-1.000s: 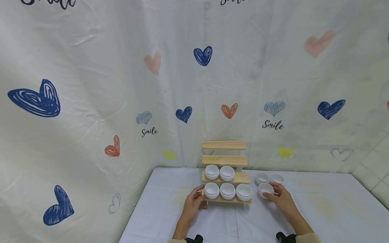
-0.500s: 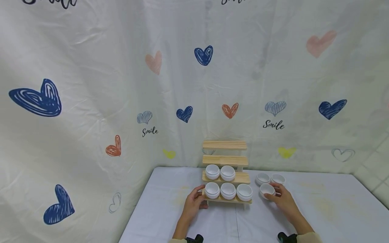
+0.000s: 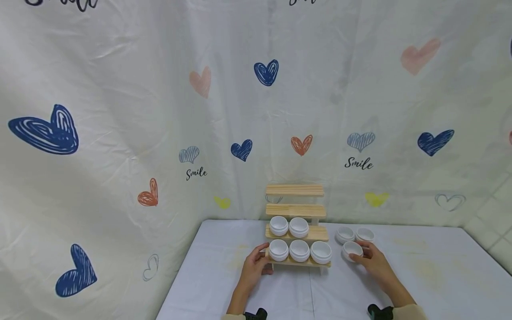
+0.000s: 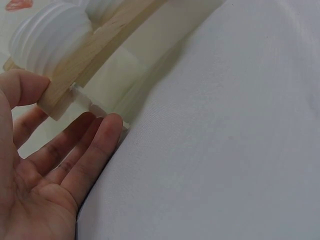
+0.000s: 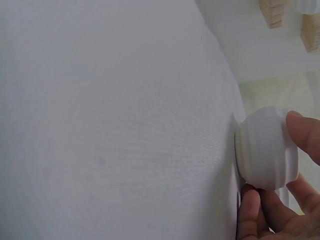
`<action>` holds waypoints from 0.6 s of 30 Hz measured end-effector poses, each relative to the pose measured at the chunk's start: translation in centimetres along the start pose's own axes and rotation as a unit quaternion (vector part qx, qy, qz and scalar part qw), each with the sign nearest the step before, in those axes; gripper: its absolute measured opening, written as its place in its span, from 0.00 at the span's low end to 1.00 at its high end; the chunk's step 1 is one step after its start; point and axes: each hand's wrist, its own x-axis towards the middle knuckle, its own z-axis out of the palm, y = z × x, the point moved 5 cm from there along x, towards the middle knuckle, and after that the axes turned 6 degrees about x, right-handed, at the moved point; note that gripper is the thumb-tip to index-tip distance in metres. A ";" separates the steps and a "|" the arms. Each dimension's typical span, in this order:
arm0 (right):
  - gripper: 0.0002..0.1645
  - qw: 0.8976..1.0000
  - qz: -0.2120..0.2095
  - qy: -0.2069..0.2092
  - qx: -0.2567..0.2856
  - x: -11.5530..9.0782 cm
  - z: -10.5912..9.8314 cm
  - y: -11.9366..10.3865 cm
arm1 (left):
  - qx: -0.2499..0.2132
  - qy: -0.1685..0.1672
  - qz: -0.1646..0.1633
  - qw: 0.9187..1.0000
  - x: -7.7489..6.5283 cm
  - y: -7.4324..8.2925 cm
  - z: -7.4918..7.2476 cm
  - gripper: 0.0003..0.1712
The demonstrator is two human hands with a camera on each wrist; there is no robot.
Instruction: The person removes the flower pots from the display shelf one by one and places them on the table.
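A tiered wooden stand (image 3: 295,210) holds white round bowls (image 3: 299,251): three on its lowest step, two on the one above. My left hand (image 3: 252,266) grips the left end of the lowest step. In the left wrist view its thumb lies against the end of the wooden board (image 4: 97,52), and the other fingers are below, by a clear leg. To the stand's right, my right hand (image 3: 374,261) holds a white bowl (image 3: 351,252) between thumb and fingers. In the right wrist view that bowl (image 5: 265,150) is upright, its base right at the tablecloth.
Two more white bowls, one on the left (image 3: 345,234) and one on the right (image 3: 365,234), stand just behind the held bowl. The stand's two upper steps carry nothing. A white cloth covers the table (image 3: 440,275), and a heart-printed curtain (image 3: 320,98) hangs behind it.
My right hand has shifted slightly to the right with the bowl. The left hand and the stand have stayed in place.
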 end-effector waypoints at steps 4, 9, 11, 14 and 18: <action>0.45 1.000 0.006 -0.003 0.001 0.0 0.0 0.0 | 0.003 -0.003 0.000 1.000 0.0 0.0 0.0 0.28; 0.46 1.000 0.013 -0.007 0.003 0.2 -0.1 -0.1 | 0.006 -0.001 0.004 1.000 0.1 0.0 0.0 0.27; 0.47 1.000 0.015 -0.008 0.003 0.2 -0.1 -0.1 | 0.007 -0.001 0.005 1.000 0.1 0.1 0.0 0.27; 0.46 1.000 0.015 -0.009 0.002 0.2 0.0 -0.1 | 0.008 0.000 0.002 1.000 0.0 0.2 0.0 0.27; 0.46 1.000 0.016 -0.010 0.004 0.2 0.2 0.0 | 0.008 0.000 0.002 1.000 -0.1 0.2 0.0 0.27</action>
